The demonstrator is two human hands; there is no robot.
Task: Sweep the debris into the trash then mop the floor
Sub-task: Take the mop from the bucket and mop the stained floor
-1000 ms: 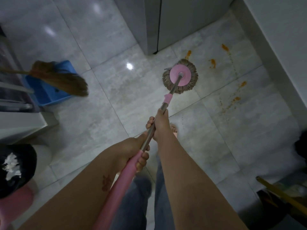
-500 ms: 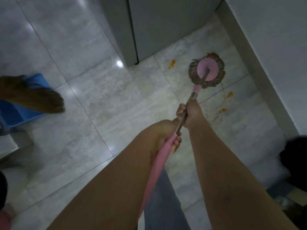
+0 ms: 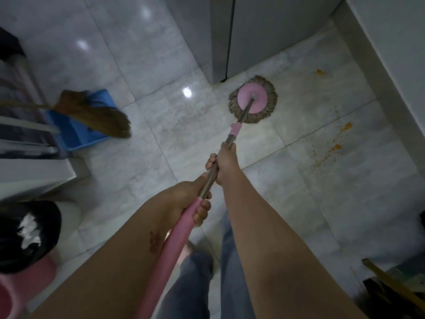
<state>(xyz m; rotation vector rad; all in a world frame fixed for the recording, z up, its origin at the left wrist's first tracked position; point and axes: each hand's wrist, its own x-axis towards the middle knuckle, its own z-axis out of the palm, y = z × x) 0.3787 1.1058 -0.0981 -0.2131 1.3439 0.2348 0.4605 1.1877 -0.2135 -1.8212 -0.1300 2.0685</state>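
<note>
A round mop head [image 3: 253, 102], pink disc with brown strands, lies flat on the pale tiled floor just below the corner of a grey cabinet. Its metal pole runs back toward me into a pink handle [image 3: 174, 247]. My right hand [image 3: 224, 163] grips the metal part of the pole, further down it. My left hand [image 3: 190, 201] grips where the metal meets the pink grip. Orange stains [image 3: 333, 146] spot the tiles to the right of the mop head, and one more stain [image 3: 319, 72] lies nearer the wall.
A straw broom [image 3: 96, 113] rests across a blue dustpan [image 3: 76, 132] at the left. A trash bin with a black liner [image 3: 30, 233] stands at lower left. The grey cabinet [image 3: 253, 35] stands at the top and a white wall base [image 3: 379, 88] runs along the right.
The mop head has swept back left from the stained tiles by the wall to the spot under the cabinet corner. Both hands keep their grip on the pole.
</note>
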